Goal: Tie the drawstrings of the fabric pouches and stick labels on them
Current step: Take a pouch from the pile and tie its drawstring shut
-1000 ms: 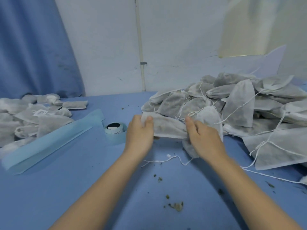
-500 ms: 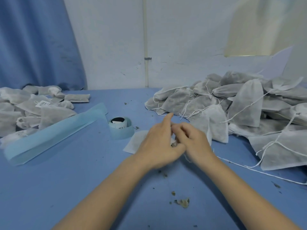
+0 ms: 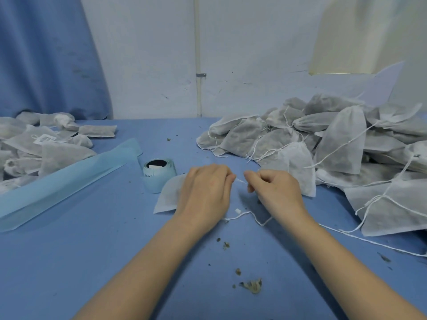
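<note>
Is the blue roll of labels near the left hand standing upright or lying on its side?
Upright: the label roll stands on its end on the table, its dark hollow core facing up.

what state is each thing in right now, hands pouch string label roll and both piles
left hand: fingers curled, pinching the drawstring, resting over the pouch
right hand: fingers curled, pinching the drawstring
drawstring: short stretch taut between the hands, rest trailing slack on the table
pouch: flat on the table, partly under the left hand
label roll: standing on end, strip trailing left
right pile: heaped, strings loose
left pile: heaped, one labelled
</note>
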`<state>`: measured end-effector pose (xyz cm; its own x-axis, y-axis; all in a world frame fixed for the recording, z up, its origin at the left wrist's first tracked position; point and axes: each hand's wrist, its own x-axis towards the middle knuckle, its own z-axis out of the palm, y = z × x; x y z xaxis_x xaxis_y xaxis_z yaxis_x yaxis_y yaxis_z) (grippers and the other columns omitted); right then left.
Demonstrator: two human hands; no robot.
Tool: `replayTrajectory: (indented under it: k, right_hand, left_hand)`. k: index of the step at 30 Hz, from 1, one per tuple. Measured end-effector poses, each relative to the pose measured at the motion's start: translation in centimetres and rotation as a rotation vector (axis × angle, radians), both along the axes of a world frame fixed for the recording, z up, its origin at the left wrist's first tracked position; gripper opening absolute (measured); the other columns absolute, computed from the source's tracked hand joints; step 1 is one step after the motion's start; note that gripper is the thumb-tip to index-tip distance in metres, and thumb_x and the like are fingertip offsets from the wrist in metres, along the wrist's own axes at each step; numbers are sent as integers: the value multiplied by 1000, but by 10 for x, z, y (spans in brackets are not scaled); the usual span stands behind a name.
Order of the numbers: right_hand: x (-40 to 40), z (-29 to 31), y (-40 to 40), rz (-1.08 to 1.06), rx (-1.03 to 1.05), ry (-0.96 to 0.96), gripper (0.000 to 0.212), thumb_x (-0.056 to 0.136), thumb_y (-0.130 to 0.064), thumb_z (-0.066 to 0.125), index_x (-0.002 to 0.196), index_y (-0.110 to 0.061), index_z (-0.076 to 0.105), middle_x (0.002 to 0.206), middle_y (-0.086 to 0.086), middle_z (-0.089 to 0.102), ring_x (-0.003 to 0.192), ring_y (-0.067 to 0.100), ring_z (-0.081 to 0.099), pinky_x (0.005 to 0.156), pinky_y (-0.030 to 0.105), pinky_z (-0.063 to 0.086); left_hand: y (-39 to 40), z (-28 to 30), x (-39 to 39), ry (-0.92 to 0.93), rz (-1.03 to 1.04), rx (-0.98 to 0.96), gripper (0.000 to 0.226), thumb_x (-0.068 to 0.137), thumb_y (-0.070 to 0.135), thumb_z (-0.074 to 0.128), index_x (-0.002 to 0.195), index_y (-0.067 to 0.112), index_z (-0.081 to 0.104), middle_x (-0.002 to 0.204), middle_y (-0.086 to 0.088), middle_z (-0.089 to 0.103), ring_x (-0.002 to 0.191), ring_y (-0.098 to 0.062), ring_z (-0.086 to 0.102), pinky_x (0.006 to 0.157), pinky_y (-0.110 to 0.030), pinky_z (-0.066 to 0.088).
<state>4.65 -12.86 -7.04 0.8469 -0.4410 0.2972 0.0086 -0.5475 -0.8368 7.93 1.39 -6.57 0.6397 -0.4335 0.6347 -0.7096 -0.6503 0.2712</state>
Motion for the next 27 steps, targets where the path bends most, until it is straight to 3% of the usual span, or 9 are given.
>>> replayTrajectory:
  k: [2,4,6,9,11,14,19,24,27]
  right_hand:
    - [-3,8,5,57,295,67,44,84,-32,61,43,-19,53,39,-9,37,36,8,31,42,20,29]
    - [-6,12,6,183,754,123,40,86,-28,57,47,-19,50,40,-9,28,33,7,20,33,17,17]
    - [-9,14,4,324,1145,126,30,81,-20,50,52,-13,52,42,-9,22,34,6,13,33,15,9]
    - [-12,15,7,418,1424,35,10,67,-12,45,64,-8,54,43,-8,23,43,8,7,34,18,8]
    - [-13,14,10,424,1488,-44,12,66,-8,43,73,-8,53,44,-7,24,43,8,7,34,18,8]
    - [-14,11,15,464,1458,-121,24,67,-7,43,87,-6,58,45,-7,28,35,6,18,33,17,11]
    - [-13,10,18,557,1229,-62,44,76,-8,44,116,-15,63,54,-7,37,39,4,22,35,15,14]
    - [-15,10,25,455,592,62,60,84,-3,40,118,-47,62,59,-3,39,45,8,22,36,15,21]
    - [-15,10,27,397,361,46,64,85,-3,41,108,-59,61,57,-6,40,43,6,27,40,11,27]
  left_hand:
    - [0,1,-1,-10,1,-32,19,97,16,46,88,9,61,83,-4,62,81,-26,55,80,-32,33]
    - [1,1,-3,19,-23,-68,18,97,14,45,87,10,59,80,-3,60,79,-27,54,79,-32,33]
    - [1,2,-5,58,-48,-96,18,98,13,44,87,10,58,80,-2,59,79,-25,53,79,-32,34]
    - [-1,3,-9,147,-100,-187,18,97,12,44,87,9,59,77,7,57,76,-18,53,76,-28,34]
    - [-3,3,-11,238,-118,-253,18,97,13,46,87,12,60,72,13,55,67,-11,49,71,-25,32]
    - [-5,5,-13,400,-103,-381,12,94,21,51,87,21,61,68,7,59,58,-5,46,58,-21,36]
    - [-6,6,-15,518,-66,-635,6,87,24,64,81,24,62,71,9,68,61,1,55,64,-17,43]
    - [-4,2,-17,484,-66,-659,11,86,28,65,77,23,67,62,13,64,60,-2,52,64,-17,41]
    - [-2,0,-16,462,-46,-633,14,86,32,65,75,25,67,62,2,62,60,-10,52,62,-22,42]
